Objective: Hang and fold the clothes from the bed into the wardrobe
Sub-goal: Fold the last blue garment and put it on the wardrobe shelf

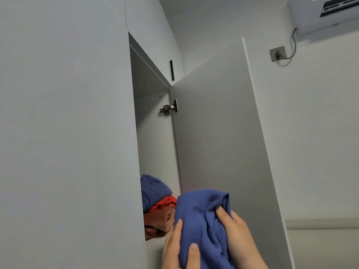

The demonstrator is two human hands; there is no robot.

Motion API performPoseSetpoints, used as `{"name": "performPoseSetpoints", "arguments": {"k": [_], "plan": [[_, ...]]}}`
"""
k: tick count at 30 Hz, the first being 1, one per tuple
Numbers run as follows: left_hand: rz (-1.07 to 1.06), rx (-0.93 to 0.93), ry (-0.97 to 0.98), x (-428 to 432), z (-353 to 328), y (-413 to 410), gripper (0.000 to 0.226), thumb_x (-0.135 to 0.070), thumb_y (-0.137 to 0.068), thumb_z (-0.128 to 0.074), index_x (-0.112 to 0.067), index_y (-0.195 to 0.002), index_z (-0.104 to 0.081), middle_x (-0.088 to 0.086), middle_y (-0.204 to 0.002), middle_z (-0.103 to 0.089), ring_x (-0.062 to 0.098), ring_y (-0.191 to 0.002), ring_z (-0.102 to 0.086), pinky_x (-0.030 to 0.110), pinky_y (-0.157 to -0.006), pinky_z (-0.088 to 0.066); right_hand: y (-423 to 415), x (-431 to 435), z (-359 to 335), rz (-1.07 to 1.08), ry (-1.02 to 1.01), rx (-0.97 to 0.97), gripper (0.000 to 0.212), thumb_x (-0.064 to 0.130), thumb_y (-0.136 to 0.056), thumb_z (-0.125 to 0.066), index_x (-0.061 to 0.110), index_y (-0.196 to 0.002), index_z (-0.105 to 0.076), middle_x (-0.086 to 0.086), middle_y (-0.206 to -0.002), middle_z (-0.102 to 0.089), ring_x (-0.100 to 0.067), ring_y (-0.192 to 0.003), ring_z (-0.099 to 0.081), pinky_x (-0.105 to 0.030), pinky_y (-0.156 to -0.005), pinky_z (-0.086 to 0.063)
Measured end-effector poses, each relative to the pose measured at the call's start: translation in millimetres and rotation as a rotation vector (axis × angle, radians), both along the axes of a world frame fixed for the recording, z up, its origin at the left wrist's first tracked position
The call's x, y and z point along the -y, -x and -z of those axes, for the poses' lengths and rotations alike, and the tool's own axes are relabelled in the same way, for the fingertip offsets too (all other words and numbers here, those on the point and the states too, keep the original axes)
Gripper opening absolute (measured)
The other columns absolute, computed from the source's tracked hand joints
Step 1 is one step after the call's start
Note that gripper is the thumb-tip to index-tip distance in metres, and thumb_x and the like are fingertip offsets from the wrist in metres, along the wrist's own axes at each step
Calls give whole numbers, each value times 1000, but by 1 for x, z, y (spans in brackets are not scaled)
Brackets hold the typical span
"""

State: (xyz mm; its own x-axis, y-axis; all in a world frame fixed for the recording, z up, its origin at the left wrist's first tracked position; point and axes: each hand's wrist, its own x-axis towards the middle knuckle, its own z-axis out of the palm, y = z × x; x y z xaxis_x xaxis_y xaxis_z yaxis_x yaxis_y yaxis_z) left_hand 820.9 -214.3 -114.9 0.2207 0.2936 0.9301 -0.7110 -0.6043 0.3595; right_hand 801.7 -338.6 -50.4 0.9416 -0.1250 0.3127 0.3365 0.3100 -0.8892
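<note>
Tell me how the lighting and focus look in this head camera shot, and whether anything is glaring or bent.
Head view: soft, dim, even light with a cool grey cast and no glare; the upper inside of the tall grey wardrobe sits in shadow; its open flat grey door leans, wide-angle distortion; the folded blue fabric garment looks reasonably sharp.

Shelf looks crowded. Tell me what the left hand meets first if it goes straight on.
Probably the brown garment, just beyond the left hand gripping the blue garment; depth is unclear.
</note>
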Motion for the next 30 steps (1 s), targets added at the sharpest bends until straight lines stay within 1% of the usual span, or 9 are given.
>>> {"name": "performPoseSetpoints", "arguments": {"k": [11, 14, 16, 17, 18, 26, 27, 28, 30], "plan": [[-166, 28, 137, 8, -1, -76, 61, -25, -72, -61, -71, -110, -50, -42, -131, -40, -20, -117, -42, -7, -89, -29, -124, -20, -10, -340, 184, 167, 22, 23, -99, -52, 12, -101, -70, -5, -89, -76, -13, -82, -71, -24, -64, -55], [-501, 173, -28, -45, -16, -105, 46, -54, -90, -38, -23, -112, -64, -31, -152, -22, 30, -96, -67, -4, -85, -26, -159, -44, -20, -472, 297, 234, 24, 28, -98, -53, 16, -83, -68, 4, -71, -70, -5, -62, -62, -17, -54, -46], [-748, 322, -38, -63, -20, -119, 56, -62, -90, -34, -11, -95, -55, -9, -156, -29, 48, -61, -66, 4, -45, -23, -179, -68, -26, -556, 424, 268, 31, 34, -97, -53, 15, -72, -58, 5, -63, -60, -5, -57, -51, -18, -55, -42], [-819, 332, 102, -50, -24, -121, 47, -57, -84, -54, -10, -90, -49, 5, -149, -42, 58, -63, -61, 50, -29, -30, -188, -81, -27, -623, 453, 280, 31, 36, -97, -51, 17, -73, -56, 4, -66, -59, -7, -62, -51, -21, -59, -42], [-881, 301, 209, -40, -29, -125, 46, -42, -72, -75, -11, -88, -45, 20, -134, -53, 62, -87, -59, 79, -63, -32, -195, -94, -28, -710, 444, 274, 30, 37, -97, -50, 17, -77, -59, 3, -73, -63, -9, -68, -55, -24, -66, -44], [-1062, 122, -16, -82, -57, -130, 54, -35, -78, -64, 16, -62, -66, 39, -89, -62, 41, -99, -62, 55, -105, -37, -214, -161, -3, -1310, 398, 89, 30, 22, -99, -51, 7, -123, -61, -9, -123, -66, -11, -99, -65, -21, -92, -51], [-1224, 297, -124, -93, -56, -117, 68, -43, -82, -49, 12, -43, -61, 41, -62, -58, 3, -135, -19, 63, -104, -32, -213, -162, -1, -1213, 499, 192, 35, 19, -98, -53, 9, -131, -52, -2, -130, -61, -3, -100, -59, -13, -92, -47], [-1331, 539, -344, -104, -55, -110, 77, -48, -81, -35, 2, -25, -51, 30, -32, -44, -36, -79, 1, 72, -103, -23, -217, -163, 3, -1108, 577, 323, 43, 21, -97, -55, 14, -139, -45, 5, -136, -53, 3, -105, -52, -7, -91, -41], [-1498, 304, -464, -101, -38, -109, 77, -51, -78, -25, -4, -22, -51, 29, -34, -47, -35, -101, 1, 62, -108, -17, -228, -162, 11, -947, 657, 540, 53, 26, -97, -55, 27, -146, -37, 15, -146, -40, 9, -122, -38, -7, -100, -30]]}}
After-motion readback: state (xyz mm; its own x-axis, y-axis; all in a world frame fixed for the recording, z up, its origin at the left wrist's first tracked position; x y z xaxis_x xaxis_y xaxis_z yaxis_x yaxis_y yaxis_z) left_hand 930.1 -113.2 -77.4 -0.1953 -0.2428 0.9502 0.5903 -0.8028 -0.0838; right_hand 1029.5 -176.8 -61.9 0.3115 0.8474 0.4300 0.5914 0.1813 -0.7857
